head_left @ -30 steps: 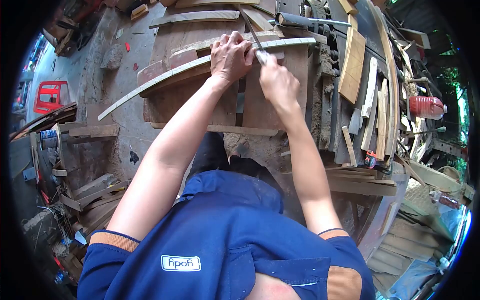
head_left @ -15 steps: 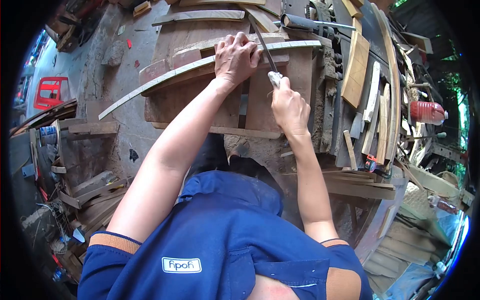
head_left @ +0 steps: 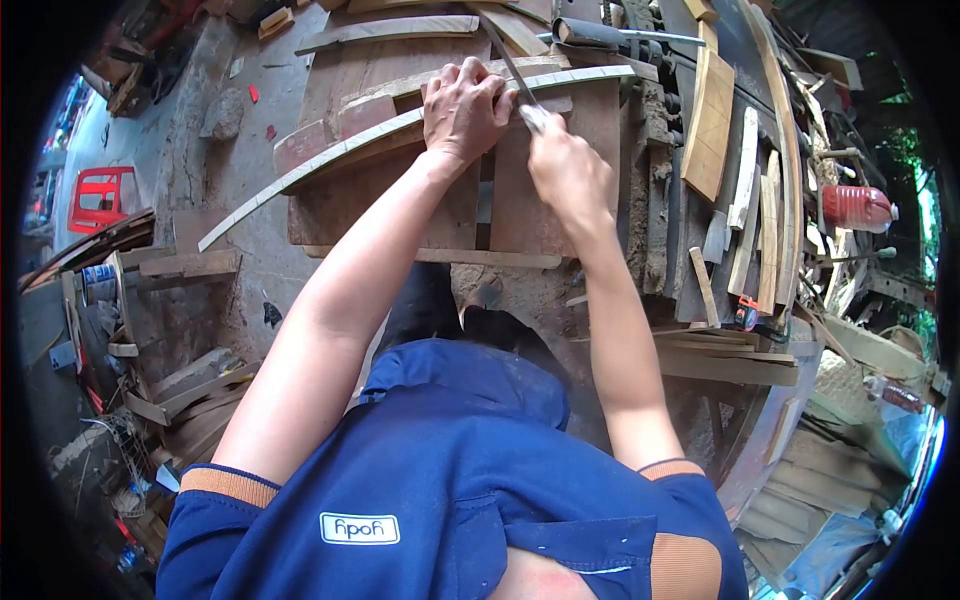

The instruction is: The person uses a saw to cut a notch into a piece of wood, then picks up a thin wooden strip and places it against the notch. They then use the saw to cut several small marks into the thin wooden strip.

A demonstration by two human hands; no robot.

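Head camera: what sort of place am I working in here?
Most likely a small open-sided woodworking shop. The left hand presses a long curved wooden strip onto a rough plank workbench, the right hand works a file across it, and offcuts lie stacked alongside.

Bare brown wooden counter [head_left: 520,215] lies open toward the person from both hands; stacked pale wooden offcuts [head_left: 745,200] crowd the right, a grey metal bar [head_left: 610,38] blocks beyond.
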